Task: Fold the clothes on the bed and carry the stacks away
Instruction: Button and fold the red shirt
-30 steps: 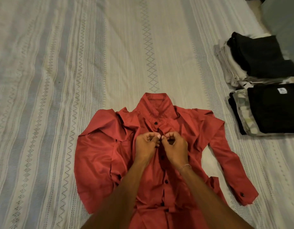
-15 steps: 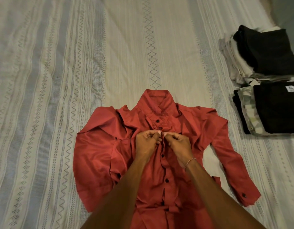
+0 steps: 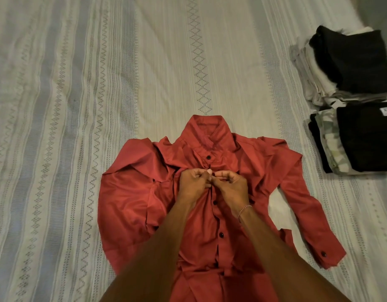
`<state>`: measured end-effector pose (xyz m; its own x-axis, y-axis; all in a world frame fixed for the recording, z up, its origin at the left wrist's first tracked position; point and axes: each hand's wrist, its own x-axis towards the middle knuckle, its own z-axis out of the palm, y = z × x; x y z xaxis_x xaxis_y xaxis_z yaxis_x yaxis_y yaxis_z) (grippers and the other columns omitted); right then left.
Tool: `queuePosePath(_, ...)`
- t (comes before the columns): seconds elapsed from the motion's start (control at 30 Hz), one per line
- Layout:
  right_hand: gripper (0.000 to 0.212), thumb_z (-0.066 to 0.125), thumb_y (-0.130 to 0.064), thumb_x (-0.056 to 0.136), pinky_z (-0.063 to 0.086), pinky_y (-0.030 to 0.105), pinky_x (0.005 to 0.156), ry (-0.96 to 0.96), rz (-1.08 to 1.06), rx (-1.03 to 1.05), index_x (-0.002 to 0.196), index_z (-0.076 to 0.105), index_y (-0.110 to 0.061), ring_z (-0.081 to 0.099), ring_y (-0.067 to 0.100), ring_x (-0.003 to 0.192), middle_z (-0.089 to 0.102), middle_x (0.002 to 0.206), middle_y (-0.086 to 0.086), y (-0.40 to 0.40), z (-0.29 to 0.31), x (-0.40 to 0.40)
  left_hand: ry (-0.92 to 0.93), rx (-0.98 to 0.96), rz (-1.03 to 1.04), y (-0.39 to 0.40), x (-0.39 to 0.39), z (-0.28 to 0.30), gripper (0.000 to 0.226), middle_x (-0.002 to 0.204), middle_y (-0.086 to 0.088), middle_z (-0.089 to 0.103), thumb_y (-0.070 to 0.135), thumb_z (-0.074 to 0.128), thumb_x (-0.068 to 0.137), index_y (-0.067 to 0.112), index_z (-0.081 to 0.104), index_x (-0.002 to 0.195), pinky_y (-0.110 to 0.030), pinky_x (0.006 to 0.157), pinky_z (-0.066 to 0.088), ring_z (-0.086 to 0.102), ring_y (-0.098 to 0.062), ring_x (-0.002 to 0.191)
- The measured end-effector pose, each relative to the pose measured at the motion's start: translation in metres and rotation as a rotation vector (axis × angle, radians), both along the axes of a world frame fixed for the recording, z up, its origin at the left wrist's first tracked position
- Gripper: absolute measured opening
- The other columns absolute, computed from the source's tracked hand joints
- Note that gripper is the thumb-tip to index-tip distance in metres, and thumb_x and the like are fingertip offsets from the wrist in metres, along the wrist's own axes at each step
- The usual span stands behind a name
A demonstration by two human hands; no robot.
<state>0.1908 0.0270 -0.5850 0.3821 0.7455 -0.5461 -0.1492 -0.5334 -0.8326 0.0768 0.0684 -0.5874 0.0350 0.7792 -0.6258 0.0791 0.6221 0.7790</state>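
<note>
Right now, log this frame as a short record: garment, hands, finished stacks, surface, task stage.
garment: red shirt lying front up on the bed, collar away from the person, sleeves crumpled
left hand: pinches the placket just below the top button
right hand: pinches the placket opposite, bracelet on wrist
finished stacks: two folded stacks at right, dark items on top
surface: patterned bedspread
task stage: buttoning, folding not yet begun

1. The light is dim and warm, evenly spread, with no glare.
2. Shadows are soft, gathering in the folds of the red shirt [image 3: 210, 192].
3. The bedspread [image 3: 79, 83] stripes bow outward toward the edges.
4. Forearms at the bottom look soft and blurred.
</note>
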Motion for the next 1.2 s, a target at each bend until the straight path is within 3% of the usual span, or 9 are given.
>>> queuePosePath(0.23,0.007,0.075,-0.016,0.091,0.046,0.01,0.059,-0.027,0.095,-0.047,0.094,0.078,-0.01,0.055,-0.007,0.055,0.07,0.071,-0.009,0.0,0.002,0.01,0.057,0.041,-0.053,0.002,0.0,-0.006,0.016,0.073,-0.003,0.069,0.01,0.065,0.098,-0.003,0.071,0.09,-0.019,0.061,0.057,0.067,-0.003,0.058)
queuePosePath(0.37,0.012,0.067,-0.02,0.097,0.042,0.012,0.057,-0.062,0.191,-0.097,0.095,0.077,-0.013,0.05,-0.007,0.05,0.061,0.058,-0.019,0.004,-0.002,0.013,0.054,0.067,-0.046,-0.001,-0.001,-0.007,0.014,0.068,-0.003,0.066,0.008,0.065,0.097,0.001,0.068,0.086,-0.019,0.063,0.057,0.066,-0.006,0.062)
queuePosePath(0.5,0.014,0.064,-0.023,0.099,0.044,0.018,0.065,-0.074,0.259,-0.131,0.096,0.076,-0.016,0.053,-0.006,0.057,0.062,0.062,-0.018,0.009,-0.005,0.016,0.068,0.109,-0.024,-0.008,0.001,-0.012,0.016,0.072,-0.004,0.07,0.005,0.066,0.095,0.01,0.069,0.08,-0.029,0.071,0.059,0.067,-0.012,0.067)
queuePosePath(0.7,0.015,0.062,-0.022,0.101,0.044,0.017,0.059,-0.052,0.343,-0.162,0.093,0.074,-0.018,0.047,0.004,0.062,0.058,0.071,-0.004,0.013,0.001,0.023,0.071,0.17,-0.046,-0.014,0.001,-0.009,0.017,0.071,0.0,0.067,-0.001,0.067,0.092,0.015,0.063,0.087,-0.038,0.072,0.059,0.066,-0.011,0.064)
queuePosePath(0.87,0.016,0.06,-0.016,0.101,0.049,0.022,0.062,-0.06,0.323,-0.109,0.09,0.071,-0.012,0.052,0.007,0.063,0.063,0.073,-0.003,0.006,0.002,0.026,0.101,0.231,-0.031,-0.018,-0.003,-0.006,0.023,0.065,0.0,0.069,0.008,0.075,0.089,0.013,0.055,0.099,-0.036,0.061,0.06,0.069,-0.02,0.056)
queuePosePath(0.97,0.014,0.061,-0.019,0.099,0.049,0.028,0.069,-0.281,0.363,-0.043,0.089,0.07,-0.014,0.058,0.009,0.065,0.068,0.077,-0.006,0.0,0.004,0.019,0.277,0.307,-0.109,-0.014,-0.002,0.0,0.027,0.067,-0.002,0.066,0.014,0.079,0.085,0.016,0.054,0.097,-0.037,0.063,0.057,0.066,-0.018,0.058)
queuePosePath(1.07,0.002,0.066,-0.016,0.095,0.049,0.025,0.074,-0.57,0.354,0.129,0.096,0.066,-0.017,0.064,0.01,0.078,0.068,0.087,-0.007,0.007,0.02,0.015,0.637,0.677,-0.232,0.005,-0.005,0.014,0.022,0.094,0.001,0.063,0.012,0.072,0.083,0.015,0.059,0.101,-0.034,0.073,0.05,0.056,-0.015,0.085)
queuePosePath(1.13,0.019,0.063,-0.004,0.092,0.049,0.026,0.078,-0.689,0.361,0.314,0.107,0.059,-0.014,0.061,0.014,0.087,0.065,0.1,-0.003,0.019,0.032,0.018,0.869,0.941,-0.485,0.025,-0.006,0.026,0.036,0.124,0.002,0.059,0.013,0.068,0.082,0.016,0.061,0.117,-0.035,0.084,0.045,0.049,-0.02,0.107)
queuePosePath(1.2,0.033,0.057,0.003,0.089,0.047,0.023,0.072,-0.746,0.461,0.409,0.118,0.051,-0.013,0.06,0.016,0.087,0.061,0.106,-0.003,0.037,0.041,0.024,0.978,1.022,-0.776,0.045,-0.005,0.033,0.054,0.142,0.003,0.052,0.02,0.068,0.082,0.018,0.055,0.134,-0.039,0.091,0.04,0.047,-0.022,0.119)
